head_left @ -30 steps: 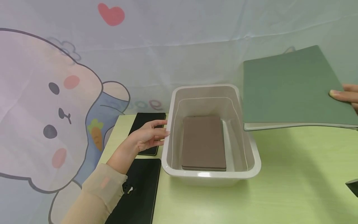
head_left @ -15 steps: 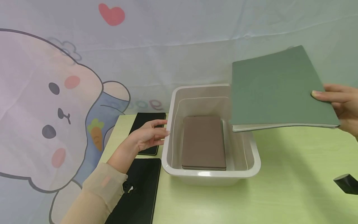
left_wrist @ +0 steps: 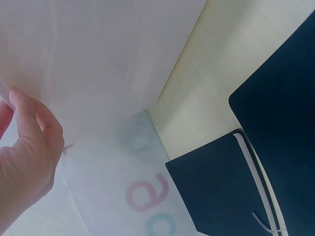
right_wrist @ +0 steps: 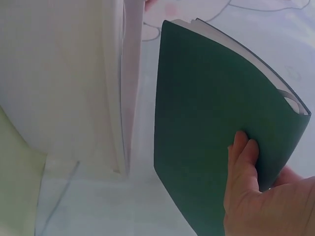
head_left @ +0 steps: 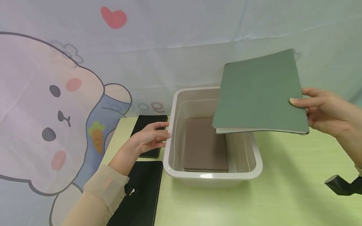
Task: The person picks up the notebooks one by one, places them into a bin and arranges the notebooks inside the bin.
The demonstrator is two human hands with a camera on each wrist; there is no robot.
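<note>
The right hand (head_left: 325,111) pinches a green notebook (head_left: 258,92) by its right edge, thumb on the cover and fingers beneath, and holds it in the air over the right rear corner of a white plastic bin (head_left: 212,176). The notebook hangs roughly level, its near edge drooping a little, clear of the bin's rim. Inside the bin a brown notebook (head_left: 205,146) lies flat on the floor. The left hand (head_left: 150,138) rests against the bin's left wall with fingers straight and relaxed, gripping nothing. Left of the bin, two black notebooks (head_left: 141,191) lie on the pale green table (head_left: 282,194).

The grip is at one edge only, so the soft cover may sag or the pages fan open, and the notebook could slip from the fingers. Held partly outside the bin's right wall, it might catch the rim and tip onto the table. A knock on the rim could shift the bin, though the left hand looks placed to steady it.
</note>
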